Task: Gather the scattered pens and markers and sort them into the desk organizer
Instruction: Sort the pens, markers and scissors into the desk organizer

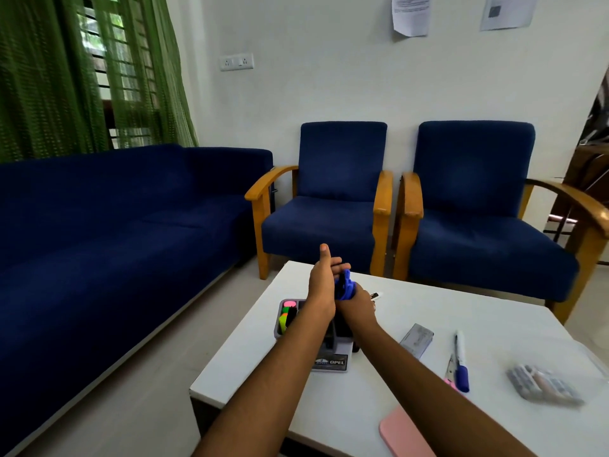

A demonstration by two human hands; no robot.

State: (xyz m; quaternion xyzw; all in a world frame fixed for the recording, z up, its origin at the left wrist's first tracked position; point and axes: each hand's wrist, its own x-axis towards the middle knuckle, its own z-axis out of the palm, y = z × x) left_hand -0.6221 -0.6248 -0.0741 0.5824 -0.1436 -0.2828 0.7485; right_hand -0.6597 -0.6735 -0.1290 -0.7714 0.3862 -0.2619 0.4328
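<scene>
Blue caps show in the bundle of markers [344, 285] that the two hands hold just above the desk organizer [290, 316], at the far middle of the white worktop [494, 311]. In the single head view the right hand [357, 300] is curled round the lower part of the bundle. The left hand [324, 280] lies against its left side with the thumb up; whether its fingers wrap the markers or only steady them cannot be told.

Directly under the hands sits the organizer, its left compartments already holding pink, green, orange and yellow highlighters [286, 313]. The compartments below the wrists are hidden by the forearms, so their contents cannot be seen.

Near the right forearm, towards the person, a blue-capped marker [461, 361] lies loose on the worktop with a thin silvery pen-like item [449, 363] just beside it. A small white-tipped thing [375, 295] peeks out just beyond the right hand; what it is cannot be told. Further right of the hands a blurred calculator [543, 384] rests, and a grey case [416, 339] lies beside the right forearm.

By my judgement the sorting is well along: highlighters are stowed, the blue bundle is about to go in, and at least the loose marker near the right forearm remains.
</scene>
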